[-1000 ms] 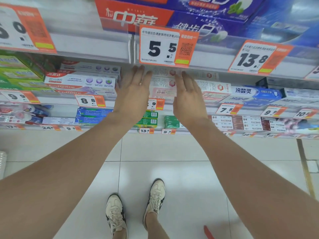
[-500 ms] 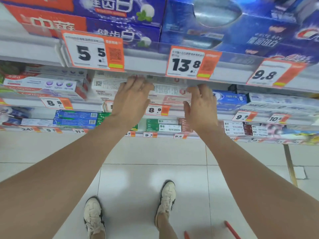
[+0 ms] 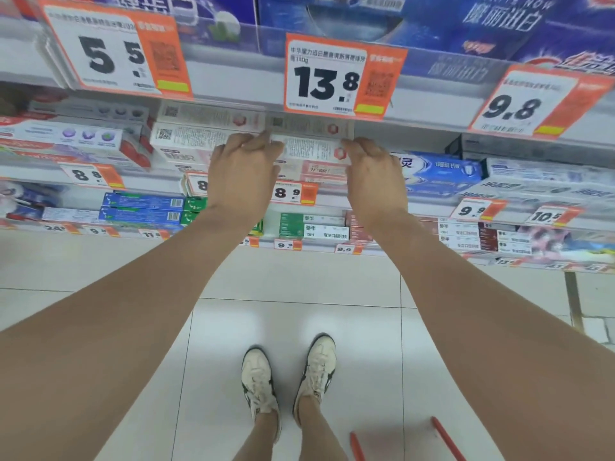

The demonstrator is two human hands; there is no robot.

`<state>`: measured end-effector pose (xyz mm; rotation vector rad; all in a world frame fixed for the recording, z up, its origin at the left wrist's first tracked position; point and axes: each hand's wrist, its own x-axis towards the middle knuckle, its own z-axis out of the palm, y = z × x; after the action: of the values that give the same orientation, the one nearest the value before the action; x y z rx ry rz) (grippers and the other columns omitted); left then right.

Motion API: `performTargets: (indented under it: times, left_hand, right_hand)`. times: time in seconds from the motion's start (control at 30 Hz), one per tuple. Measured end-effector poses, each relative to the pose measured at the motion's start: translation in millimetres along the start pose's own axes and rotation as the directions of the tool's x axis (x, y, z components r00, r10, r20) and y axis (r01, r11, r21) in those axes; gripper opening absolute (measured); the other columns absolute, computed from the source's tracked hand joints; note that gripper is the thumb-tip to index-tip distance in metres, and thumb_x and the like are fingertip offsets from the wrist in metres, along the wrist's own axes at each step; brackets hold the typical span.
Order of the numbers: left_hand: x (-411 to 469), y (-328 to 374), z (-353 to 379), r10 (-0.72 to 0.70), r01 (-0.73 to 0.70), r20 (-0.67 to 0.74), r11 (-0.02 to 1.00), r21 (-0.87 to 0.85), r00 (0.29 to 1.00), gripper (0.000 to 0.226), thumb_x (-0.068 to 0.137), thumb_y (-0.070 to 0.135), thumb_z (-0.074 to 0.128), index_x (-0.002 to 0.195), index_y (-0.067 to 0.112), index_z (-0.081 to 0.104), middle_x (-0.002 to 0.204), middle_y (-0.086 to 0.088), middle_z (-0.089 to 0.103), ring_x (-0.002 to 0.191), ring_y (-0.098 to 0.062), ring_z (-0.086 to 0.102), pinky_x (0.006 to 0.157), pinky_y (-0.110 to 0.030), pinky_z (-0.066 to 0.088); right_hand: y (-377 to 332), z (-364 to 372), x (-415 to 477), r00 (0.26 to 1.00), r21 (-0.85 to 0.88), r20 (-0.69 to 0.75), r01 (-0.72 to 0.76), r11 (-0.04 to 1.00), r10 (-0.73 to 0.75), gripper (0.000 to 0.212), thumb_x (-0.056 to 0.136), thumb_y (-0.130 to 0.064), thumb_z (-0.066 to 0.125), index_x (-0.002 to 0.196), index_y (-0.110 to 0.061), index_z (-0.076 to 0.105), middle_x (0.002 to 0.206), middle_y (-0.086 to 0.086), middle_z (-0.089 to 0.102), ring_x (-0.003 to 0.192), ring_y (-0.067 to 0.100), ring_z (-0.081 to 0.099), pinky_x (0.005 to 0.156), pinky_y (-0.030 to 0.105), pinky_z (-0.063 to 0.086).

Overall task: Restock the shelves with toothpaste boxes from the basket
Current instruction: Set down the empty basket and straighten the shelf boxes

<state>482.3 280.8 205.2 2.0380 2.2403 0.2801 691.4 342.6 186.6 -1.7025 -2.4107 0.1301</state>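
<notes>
On the shelf [image 3: 153, 184], stacked toothpaste boxes [image 3: 199, 134]

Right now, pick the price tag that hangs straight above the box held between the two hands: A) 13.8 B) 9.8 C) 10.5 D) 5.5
A: the 13.8 tag hangs on the shelf edge just above the white toothpaste box, which the left hand and right hand hold by its ends; the other tags sit off to the sides or lower.
</notes>
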Motion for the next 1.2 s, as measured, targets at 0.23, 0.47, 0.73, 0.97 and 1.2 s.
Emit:
performTargets:
  times: [0.23,0.47,0.73,0.97,1.2]
  left_hand:
    - [-4,-1,2,0.049,-0.048,0.03,0.999,-0.021,0.998,0.057,0.095,0.012,0.067,0.149,0.015,0.052,0.161,-0.011,0.044,0.145,-0.038,0.039,0.114,-0.052,0.037]
    - [-14,22,2,0.444,-0.45,-0.103,0.892,-0.044,0.89,0.025,0.084,0.006,0.061,0.105,0.008,0.073,0.108,-0.011,0.069,0.101,-0.036,0.061,0.082,-0.048,0.052]
    - [-22,95,28,0.432,-0.428,-0.001,0.895,-0.127,0.902,0.021,0.087,0.013,0.058,0.101,0.009,0.073,0.098,-0.01,0.065,0.093,-0.036,0.062,0.078,-0.048,0.056]
    - [6,180,46,0.317,-0.32,-0.082,0.947,-0.036,0.945,0.037,0.091,0.014,0.07,0.127,0.01,0.065,0.128,-0.015,0.057,0.117,-0.037,0.051,0.099,-0.05,0.041]
    - [19,256,67,0.267,-0.267,-0.022,0.953,-0.14,0.963,0.052,0.088,0.009,0.072,0.139,0.007,0.06,0.143,-0.017,0.054,0.126,-0.042,0.053,0.103,-0.051,0.044]
  right_hand:
    - [-3,-8,-10,0.997,-0.066,-0.031,0.067,0.996,-0.07,0.065,0.08,0.007,0.059,0.142,-0.014,0.055,0.143,0.012,0.056,0.136,0.035,0.048,0.112,0.049,0.036]
    - [6,-5,-75,0.972,0.059,-0.098,0.221,0.973,-0.215,0.035,0.08,-0.01,0.046,0.105,-0.01,0.071,0.105,0.011,0.062,0.096,0.035,0.059,0.081,0.043,0.041]
    - [83,-13,-115,0.996,0.08,-0.08,0.037,0.996,-0.03,0.032,0.085,-0.02,0.042,0.099,-0.013,0.07,0.098,0.006,0.062,0.091,0.032,0.058,0.081,0.042,0.042]
    - [182,-42,-80,0.939,0.015,-0.309,-0.156,0.988,0.153,0.036,0.08,-0.003,0.068,0.112,-0.018,0.066,0.108,0.01,0.058,0.099,0.035,0.055,0.087,0.046,0.035]
    - [262,-56,-60,0.957,0.053,-0.187,-0.215,0.975,0.222,0.061,0.075,0.004,0.068,0.133,-0.013,0.058,0.136,0.018,0.052,0.121,0.039,0.05,0.101,0.048,0.038]
